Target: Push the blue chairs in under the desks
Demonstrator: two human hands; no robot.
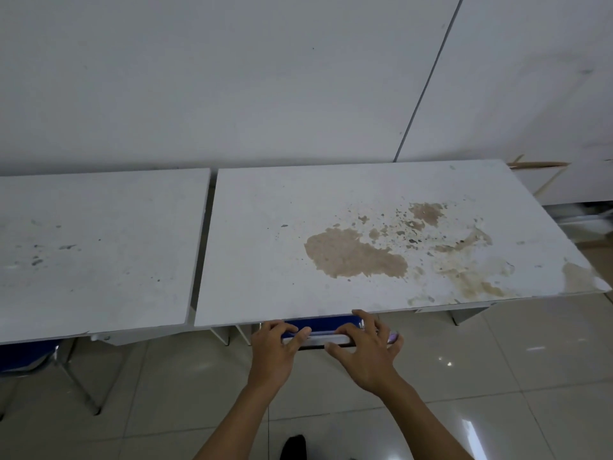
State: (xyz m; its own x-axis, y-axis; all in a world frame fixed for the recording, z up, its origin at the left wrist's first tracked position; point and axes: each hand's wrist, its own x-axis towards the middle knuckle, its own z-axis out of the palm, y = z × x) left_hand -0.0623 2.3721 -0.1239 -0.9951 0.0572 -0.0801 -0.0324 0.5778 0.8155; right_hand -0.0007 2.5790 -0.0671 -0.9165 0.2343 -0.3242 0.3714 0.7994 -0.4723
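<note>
**Both hands on chair back at desk edge**

Nearest the lens: dark shoe tip on glossy beige floor tiles, between two bare forearms reaching forward. Left hand wrapped over the top rail of a blue padded chair with chrome frame, fingers curled down around the rail. Right hand laid on the same rail just beside it, fingers spread and loosely bent, thumb under the edge; firm grasp or mere press, cannot tell. Chair tucked almost fully beneath the white rectangular desk with peeled brown patches, only the backrest top showing at the near edge. Further left, second blue chair with metal legs sitting partly under a neighbouring white scuffed desk, narrow gap between the two tops. Beyond both desks, plain white wall panels.
</note>
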